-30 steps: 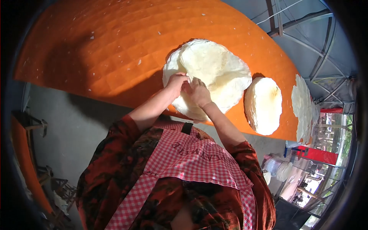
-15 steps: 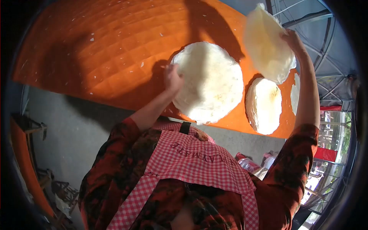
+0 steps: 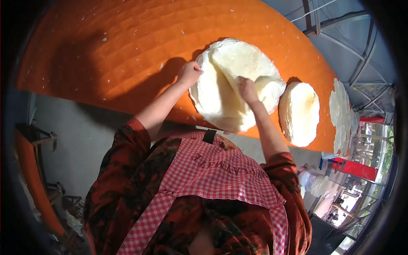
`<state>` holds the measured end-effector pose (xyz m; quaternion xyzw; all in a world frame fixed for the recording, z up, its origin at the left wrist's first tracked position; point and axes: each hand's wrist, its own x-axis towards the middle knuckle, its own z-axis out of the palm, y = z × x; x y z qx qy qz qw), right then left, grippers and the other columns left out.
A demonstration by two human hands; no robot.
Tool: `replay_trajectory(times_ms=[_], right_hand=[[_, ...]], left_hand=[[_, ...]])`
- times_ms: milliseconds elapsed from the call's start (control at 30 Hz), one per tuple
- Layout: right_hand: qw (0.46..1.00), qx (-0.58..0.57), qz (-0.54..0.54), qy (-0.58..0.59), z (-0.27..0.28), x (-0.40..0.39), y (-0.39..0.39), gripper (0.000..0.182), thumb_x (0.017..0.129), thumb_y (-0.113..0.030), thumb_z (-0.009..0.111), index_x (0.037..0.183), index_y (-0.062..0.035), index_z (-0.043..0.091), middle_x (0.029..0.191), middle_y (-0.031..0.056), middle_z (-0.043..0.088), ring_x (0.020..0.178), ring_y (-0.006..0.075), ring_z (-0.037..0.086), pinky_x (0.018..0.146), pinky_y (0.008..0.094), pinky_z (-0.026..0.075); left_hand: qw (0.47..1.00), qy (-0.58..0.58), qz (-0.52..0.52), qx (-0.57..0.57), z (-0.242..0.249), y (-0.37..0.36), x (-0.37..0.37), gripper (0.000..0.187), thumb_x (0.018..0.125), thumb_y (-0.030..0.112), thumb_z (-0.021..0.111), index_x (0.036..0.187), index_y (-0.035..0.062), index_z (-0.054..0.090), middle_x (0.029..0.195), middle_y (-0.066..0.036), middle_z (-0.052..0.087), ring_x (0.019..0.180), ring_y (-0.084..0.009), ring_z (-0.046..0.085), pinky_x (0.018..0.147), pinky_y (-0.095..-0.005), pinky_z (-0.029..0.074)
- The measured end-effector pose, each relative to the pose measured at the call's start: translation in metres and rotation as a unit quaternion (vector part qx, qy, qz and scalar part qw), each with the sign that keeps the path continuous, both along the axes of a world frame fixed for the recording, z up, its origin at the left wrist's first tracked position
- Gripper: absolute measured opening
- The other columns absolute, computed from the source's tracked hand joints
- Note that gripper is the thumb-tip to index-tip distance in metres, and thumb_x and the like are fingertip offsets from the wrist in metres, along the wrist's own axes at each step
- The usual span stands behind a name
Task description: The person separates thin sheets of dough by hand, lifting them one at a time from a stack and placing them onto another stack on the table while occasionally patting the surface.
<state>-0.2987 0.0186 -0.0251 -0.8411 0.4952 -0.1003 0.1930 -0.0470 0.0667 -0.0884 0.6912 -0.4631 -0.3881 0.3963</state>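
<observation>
Flatbread stack (image 3: 221,102) lies on orange table (image 3: 127,55); right hand (image 3: 247,89) pinches top sheet (image 3: 250,63), left hand (image 3: 189,73) closed at its edge.

L hand (image 3: 189,73): fist, arm fwd | R hand (image 3: 247,90): fingers pinched, arm fwd

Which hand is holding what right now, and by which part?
Right hand pinches the top sheet of the big round stack at its near edge, lifting it. Left hand grips the stack's left rim.
</observation>
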Motion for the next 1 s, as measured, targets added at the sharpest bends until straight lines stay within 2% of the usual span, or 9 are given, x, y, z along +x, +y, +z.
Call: replay_trajectory(times_ms=[67,100,267,433,533,633,700,800,1000], right_hand=[[1.0,-0.01,-0.015,-0.019,0.018,0.0,-0.001,0.022,0.076,-0.004,0.051,0.094,-0.0009,0.063,0.082,0.0285,0.059,0.08,0.0444,0.059,0.071,0.0473,0.048],[0.999,-0.035,-0.015,-0.009,0.026,0.004,0.003,0.022,0.077,-0.004,0.051,0.094,-0.0016,0.064,0.081,0.0281,0.06,0.079,0.0439,0.059,0.07,0.0475,0.048],[0.997,-0.072,-0.014,0.035,-0.015,0.029,0.04,0.022,0.08,-0.009,0.05,0.095,-0.0073,0.065,0.076,0.0245,0.062,0.073,0.0405,0.062,0.067,0.0478,0.05],[0.999,-0.014,-0.038,0.004,-0.015,0.034,0.046,0.024,0.081,-0.011,0.05,0.099,-0.0102,0.065,0.079,0.0218,0.064,0.075,0.0385,0.063,0.069,0.0467,0.05],[0.999,0.002,-0.041,0.006,-0.017,0.025,0.039,0.032,0.08,-0.011,0.049,0.107,-0.0145,0.066,0.081,0.0203,0.065,0.077,0.0352,0.064,0.071,0.0447,0.05],[0.999,0.005,-0.044,0.016,-0.016,0.028,0.042,0.028,0.081,-0.012,0.049,0.104,-0.0136,0.065,0.081,0.0203,0.065,0.077,0.0358,0.064,0.071,0.0445,0.05],[0.998,0.012,-0.053,0.02,-0.013,0.03,0.044,0.02,0.082,-0.012,0.049,0.096,-0.0112,0.064,0.08,0.0214,0.064,0.077,0.038,0.063,0.07,0.0463,0.05],[0.998,0.017,-0.052,0.012,-0.011,0.028,0.042,0.033,0.081,-0.011,0.049,0.109,-0.0155,0.065,0.082,0.019,0.066,0.077,0.0342,0.065,0.071,0.0432,0.05],[1.0,-0.01,-0.014,0.002,-0.024,0.029,0.047,0.036,0.079,-0.008,0.048,0.111,-0.0137,0.063,0.079,0.0189,0.066,0.073,0.0336,0.065,0.068,0.0419,0.052]], left_hand=[[0.998,0.068,0.0,-0.015,0.001,-0.003,-0.002,0.015,0.076,0.013,0.069,0.084,0.0028,0.06,0.079,-0.009,0.062,0.078,-0.0202,0.061,0.069,-0.0349,0.05],[0.981,0.188,0.005,0.044,0.01,-0.002,-0.004,0.023,0.077,0.008,0.067,0.097,0.0038,0.057,0.087,-0.009,0.061,0.079,-0.0182,0.06,0.063,-0.0326,0.051],[0.949,0.293,0.075,0.093,0.033,0.03,-0.03,0.056,0.077,0.002,0.065,0.125,0.0077,0.036,0.108,-0.013,0.055,0.083,-0.0212,0.06,0.059,-0.0332,0.051],[0.862,0.498,0.067,0.068,0.008,0.051,-0.035,0.031,0.077,-0.003,0.058,0.107,0.0018,0.054,0.098,-0.01,0.062,0.088,-0.0221,0.063,0.067,-0.038,0.054],[0.84,0.53,0.055,0.104,0.023,0.055,-0.037,0.03,0.078,-0.005,0.054,0.107,0.0005,0.055,0.099,-0.011,0.062,0.086,-0.023,0.064,0.068,-0.0376,0.055],[0.874,0.476,0.07,0.075,0.021,0.052,-0.045,0.032,0.078,-0.008,0.05,0.11,-0.0012,0.053,0.099,-0.013,0.062,0.09,-0.026,0.064,0.075,-0.0429,0.055],[0.886,0.447,0.094,0.081,0.018,0.05,-0.048,0.034,0.078,-0.008,0.051,0.111,-0.0019,0.052,0.1,-0.014,0.062,0.089,-0.0262,0.064,0.073,-0.042,0.055],[0.884,0.446,0.117,0.073,0.015,0.052,-0.052,0.037,0.078,-0.007,0.054,0.114,-0.0011,0.05,0.1,-0.014,0.062,0.09,-0.0259,0.064,0.072,-0.0411,0.056],[0.898,0.386,0.176,0.115,0.01,0.046,-0.068,0.039,0.083,0.003,0.061,0.12,0.0044,0.047,0.109,-0.012,0.06,0.092,-0.0254,0.063,0.071,-0.0433,0.057]])
